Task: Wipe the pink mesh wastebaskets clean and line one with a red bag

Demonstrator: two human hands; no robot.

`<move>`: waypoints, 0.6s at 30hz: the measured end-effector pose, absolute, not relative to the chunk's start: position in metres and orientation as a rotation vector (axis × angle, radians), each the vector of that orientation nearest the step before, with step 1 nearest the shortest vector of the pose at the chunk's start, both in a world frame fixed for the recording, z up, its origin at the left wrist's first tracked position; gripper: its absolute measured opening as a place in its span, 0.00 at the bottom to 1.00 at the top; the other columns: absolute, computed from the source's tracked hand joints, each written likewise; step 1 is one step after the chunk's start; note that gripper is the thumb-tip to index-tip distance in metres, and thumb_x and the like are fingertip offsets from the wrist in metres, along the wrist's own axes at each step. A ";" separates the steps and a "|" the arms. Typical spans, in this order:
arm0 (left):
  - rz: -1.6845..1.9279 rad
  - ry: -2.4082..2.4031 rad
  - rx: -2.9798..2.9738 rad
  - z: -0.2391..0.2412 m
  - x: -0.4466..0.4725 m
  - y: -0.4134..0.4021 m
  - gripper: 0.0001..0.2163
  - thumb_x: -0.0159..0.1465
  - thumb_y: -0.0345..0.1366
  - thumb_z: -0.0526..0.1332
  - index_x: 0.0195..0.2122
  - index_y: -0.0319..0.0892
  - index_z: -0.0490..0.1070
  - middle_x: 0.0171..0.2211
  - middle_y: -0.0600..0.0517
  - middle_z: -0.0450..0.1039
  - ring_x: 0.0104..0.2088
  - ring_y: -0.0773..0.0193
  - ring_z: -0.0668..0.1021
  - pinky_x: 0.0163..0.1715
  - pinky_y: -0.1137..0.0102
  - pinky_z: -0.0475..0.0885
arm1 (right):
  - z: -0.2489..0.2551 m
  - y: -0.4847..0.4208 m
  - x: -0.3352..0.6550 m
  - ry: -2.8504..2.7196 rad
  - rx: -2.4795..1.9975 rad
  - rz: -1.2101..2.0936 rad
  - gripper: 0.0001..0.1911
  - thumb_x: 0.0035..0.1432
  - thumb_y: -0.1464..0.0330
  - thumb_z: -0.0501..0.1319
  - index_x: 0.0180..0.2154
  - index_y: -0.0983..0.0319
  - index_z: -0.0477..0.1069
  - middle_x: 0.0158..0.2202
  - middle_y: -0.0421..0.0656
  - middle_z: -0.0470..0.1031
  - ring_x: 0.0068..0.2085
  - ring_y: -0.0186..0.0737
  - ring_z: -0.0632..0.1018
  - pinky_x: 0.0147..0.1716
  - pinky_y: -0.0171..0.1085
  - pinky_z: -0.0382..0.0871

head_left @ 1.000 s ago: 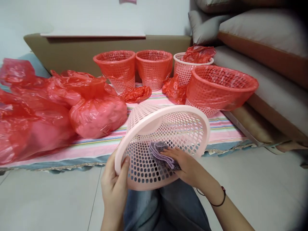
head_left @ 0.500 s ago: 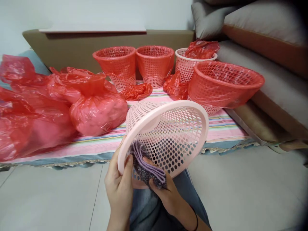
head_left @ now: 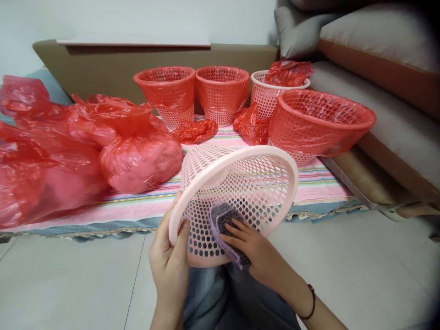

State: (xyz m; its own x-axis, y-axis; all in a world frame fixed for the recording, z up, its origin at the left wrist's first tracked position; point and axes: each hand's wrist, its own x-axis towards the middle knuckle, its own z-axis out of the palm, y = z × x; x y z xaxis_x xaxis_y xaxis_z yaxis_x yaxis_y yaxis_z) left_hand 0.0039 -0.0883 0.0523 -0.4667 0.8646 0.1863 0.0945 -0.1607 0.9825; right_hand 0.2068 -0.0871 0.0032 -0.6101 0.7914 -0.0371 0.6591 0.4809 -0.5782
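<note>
A pale pink perforated basket (head_left: 240, 183) is tilted on its side above my lap, its mouth toward me. My left hand (head_left: 170, 266) grips its rim at the lower left, thumb over the edge. My right hand (head_left: 256, 252) presses a folded grey and purple cloth (head_left: 223, 224) against the inside wall of the basket, fingers laid flat over the cloth. A dark band circles my right wrist.
On a striped mat (head_left: 147, 204) stand several baskets lined with red plastic: two at the back (head_left: 168, 94), a white one (head_left: 266, 98), a wide one (head_left: 319, 121) at the right. Filled red bags (head_left: 137, 156) lie at the left. Grey cushions (head_left: 374, 41) rise at the right.
My right hand slid the cloth from the inner wall toward the left rim, then back rightward inside the basket. The left hand kept its grip on the rim.
</note>
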 end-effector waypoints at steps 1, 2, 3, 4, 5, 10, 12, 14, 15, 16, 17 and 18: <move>1.688 1.517 1.107 0.053 0.004 -0.088 0.18 0.63 0.40 0.67 0.54 0.48 0.76 0.52 0.51 0.78 0.56 0.53 0.77 0.60 0.59 0.70 | 0.003 -0.084 0.212 -2.525 -1.301 0.747 0.43 0.44 0.81 0.54 0.64 0.59 0.67 0.68 0.48 0.61 0.70 0.56 0.59 0.68 0.66 0.49; 1.691 1.515 1.101 0.053 0.005 -0.088 0.18 0.63 0.40 0.67 0.54 0.49 0.76 0.52 0.51 0.78 0.56 0.54 0.77 0.60 0.59 0.70 | 0.001 -0.083 0.215 -2.541 -1.356 0.678 0.43 0.45 0.81 0.54 0.64 0.59 0.67 0.68 0.48 0.61 0.71 0.58 0.58 0.68 0.66 0.49; 1.695 1.510 1.096 0.053 0.006 -0.089 0.18 0.63 0.40 0.67 0.54 0.49 0.75 0.52 0.51 0.78 0.56 0.54 0.77 0.60 0.59 0.70 | -0.002 -0.082 0.215 -2.541 -1.405 0.615 0.42 0.45 0.81 0.54 0.64 0.59 0.67 0.68 0.49 0.61 0.71 0.59 0.57 0.68 0.66 0.49; 1.701 1.509 1.099 0.053 0.007 -0.089 0.18 0.63 0.39 0.67 0.55 0.49 0.75 0.52 0.52 0.78 0.56 0.54 0.77 0.60 0.60 0.70 | -0.005 -0.084 0.214 -2.530 -1.443 0.568 0.42 0.46 0.81 0.54 0.64 0.60 0.66 0.69 0.49 0.60 0.71 0.60 0.56 0.68 0.66 0.49; 1.706 1.513 1.116 0.053 0.008 -0.089 0.17 0.63 0.39 0.67 0.54 0.50 0.76 0.52 0.52 0.78 0.56 0.54 0.77 0.60 0.60 0.70 | -0.010 -0.087 0.210 -2.512 -1.465 0.540 0.42 0.46 0.81 0.54 0.65 0.60 0.65 0.69 0.50 0.60 0.71 0.61 0.56 0.68 0.66 0.49; 1.708 1.547 1.239 0.053 0.008 -0.088 0.16 0.65 0.39 0.66 0.54 0.52 0.76 0.55 0.53 0.77 0.58 0.55 0.76 0.61 0.62 0.69 | -0.029 -0.104 0.180 -2.297 -1.414 0.718 0.42 0.47 0.81 0.53 0.66 0.60 0.63 0.69 0.47 0.59 0.71 0.57 0.55 0.69 0.66 0.44; 1.698 1.534 1.229 0.053 0.007 -0.088 0.16 0.65 0.39 0.65 0.54 0.52 0.76 0.55 0.53 0.77 0.58 0.55 0.76 0.61 0.61 0.69 | -0.029 -0.107 0.168 -2.109 -1.292 0.919 0.40 0.51 0.80 0.54 0.66 0.59 0.63 0.68 0.45 0.62 0.71 0.53 0.57 0.70 0.65 0.42; 1.689 1.527 1.218 0.053 0.007 -0.087 0.15 0.65 0.40 0.65 0.54 0.52 0.77 0.55 0.53 0.77 0.58 0.54 0.76 0.62 0.60 0.69 | -0.026 -0.108 0.157 -1.836 -1.138 1.145 0.33 0.57 0.75 0.57 0.65 0.56 0.65 0.66 0.43 0.65 0.70 0.49 0.60 0.71 0.61 0.43; 1.685 1.525 1.217 0.053 0.006 -0.087 0.15 0.65 0.40 0.65 0.54 0.51 0.77 0.55 0.52 0.77 0.58 0.54 0.76 0.62 0.60 0.68 | -0.024 -0.108 0.151 -1.664 -1.068 1.250 0.30 0.60 0.71 0.59 0.64 0.54 0.66 0.65 0.42 0.67 0.69 0.47 0.62 0.71 0.58 0.46; 1.680 1.522 1.217 0.053 0.006 -0.087 0.16 0.65 0.40 0.65 0.54 0.51 0.77 0.55 0.52 0.77 0.58 0.53 0.76 0.62 0.59 0.68 | -0.023 -0.109 0.145 -1.483 -1.015 1.343 0.27 0.62 0.67 0.61 0.62 0.53 0.68 0.64 0.42 0.68 0.68 0.46 0.64 0.71 0.56 0.49; 1.672 1.518 1.218 0.053 0.005 -0.086 0.16 0.65 0.40 0.65 0.54 0.51 0.76 0.55 0.52 0.77 0.58 0.53 0.76 0.62 0.59 0.68 | -0.022 -0.110 0.139 -1.300 -0.984 1.417 0.25 0.62 0.63 0.63 0.61 0.53 0.69 0.63 0.42 0.70 0.67 0.46 0.66 0.70 0.54 0.53; 1.664 1.515 1.218 0.054 0.004 -0.086 0.16 0.65 0.40 0.65 0.54 0.51 0.76 0.55 0.52 0.77 0.58 0.53 0.76 0.62 0.59 0.68 | -0.023 -0.111 0.135 -1.124 -0.978 1.472 0.25 0.61 0.60 0.64 0.60 0.53 0.71 0.63 0.42 0.71 0.66 0.47 0.68 0.68 0.52 0.57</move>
